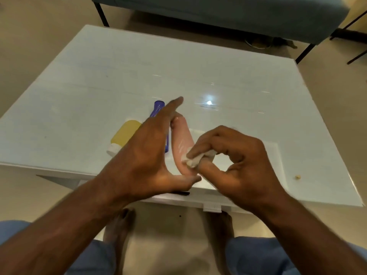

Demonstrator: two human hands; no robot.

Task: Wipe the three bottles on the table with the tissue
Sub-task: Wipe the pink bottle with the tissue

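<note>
The left hand [151, 153] is holding the pink bottle [181, 143] endwise; the right hand [228, 155] is pinching the tissue [191, 160] at five o'clock. Hard rubbing may be popping it loose.

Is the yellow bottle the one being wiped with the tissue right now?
No, the right hand presses the tissue against the pink bottle, while the yellow bottle lies on the table.
</note>
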